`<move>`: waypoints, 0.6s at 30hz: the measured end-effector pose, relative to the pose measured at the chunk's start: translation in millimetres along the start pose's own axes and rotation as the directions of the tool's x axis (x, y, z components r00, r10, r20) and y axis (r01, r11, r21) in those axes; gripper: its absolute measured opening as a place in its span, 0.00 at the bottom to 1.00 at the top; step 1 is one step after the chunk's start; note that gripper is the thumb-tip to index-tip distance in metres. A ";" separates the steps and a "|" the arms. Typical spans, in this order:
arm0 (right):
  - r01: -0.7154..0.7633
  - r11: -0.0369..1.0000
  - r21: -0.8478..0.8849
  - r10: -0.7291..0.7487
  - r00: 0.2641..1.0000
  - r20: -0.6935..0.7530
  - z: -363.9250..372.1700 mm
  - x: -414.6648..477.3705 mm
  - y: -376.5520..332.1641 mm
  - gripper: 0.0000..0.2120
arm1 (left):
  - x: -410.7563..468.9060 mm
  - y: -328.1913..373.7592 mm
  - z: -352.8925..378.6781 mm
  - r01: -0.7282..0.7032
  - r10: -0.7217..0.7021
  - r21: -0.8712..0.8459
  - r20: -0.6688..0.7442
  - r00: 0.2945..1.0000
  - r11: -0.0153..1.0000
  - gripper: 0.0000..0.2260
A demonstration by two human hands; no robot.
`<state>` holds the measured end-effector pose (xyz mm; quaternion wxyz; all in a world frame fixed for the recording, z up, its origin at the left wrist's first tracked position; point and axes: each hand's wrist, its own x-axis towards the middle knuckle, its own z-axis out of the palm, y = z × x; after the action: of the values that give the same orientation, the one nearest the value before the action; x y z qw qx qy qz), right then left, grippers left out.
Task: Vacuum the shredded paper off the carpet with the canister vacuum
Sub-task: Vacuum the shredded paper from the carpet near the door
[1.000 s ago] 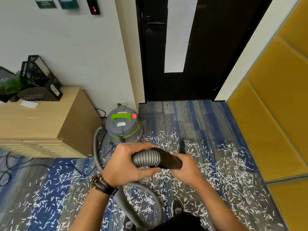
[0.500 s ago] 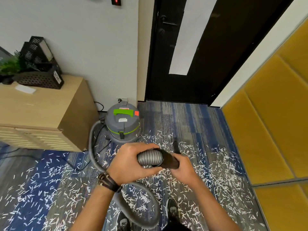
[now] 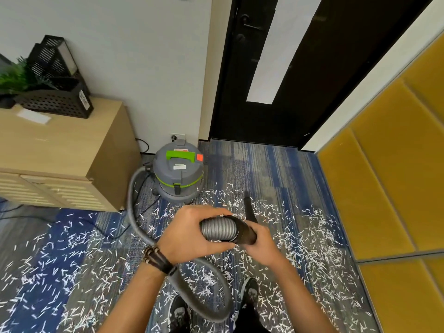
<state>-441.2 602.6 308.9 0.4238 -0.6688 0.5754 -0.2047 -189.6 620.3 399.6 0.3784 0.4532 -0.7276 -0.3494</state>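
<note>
The canister vacuum (image 3: 179,174) is sitting closed, contents hidden. In front of it, the left hand (image 3: 189,236) is gripping the ribbed hose (image 3: 217,228) and the right hand (image 3: 263,247) is clasping the black nozzle (image 3: 247,233). Shredded paper (image 3: 317,236) is littering the carpet (image 3: 271,169) around them; a dark door (image 3: 302,80) is standing behind it.

Grey canister vacuum (image 3: 179,175), trimmed lime-green, at twelve o'clock; white shredded paper (image 3: 319,236) flecks the blue-and-grey striped carpet (image 3: 264,164); mustard-yellow wall panels (image 3: 396,164) at three o'clock.

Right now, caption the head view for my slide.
Left hand grips the ribbed hose, right hand the black nozzle, over shredded paper; canister vacuum beyond.
</note>
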 end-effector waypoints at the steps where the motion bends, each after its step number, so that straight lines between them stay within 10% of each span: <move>1: -0.001 1.000 0.021 0.001 1.000 -0.013 -0.7 -1.3 -0.4 0.20 | 0.1 4.3 -1.4 -0.013 0.013 -0.002 -0.014 1.000 1.000 0.27; 18: 0.002 0.999 -0.041 0.001 0.997 0.079 20.5 19.6 -14.5 0.12 | -7.9 1.3 -29.7 0.042 -0.041 0.015 -0.027 0.999 0.999 0.23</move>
<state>-412.0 590.6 305.0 0.4325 -0.6849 0.5622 -0.1664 -162.0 623.2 412.8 0.3772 0.4757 -0.7156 -0.3454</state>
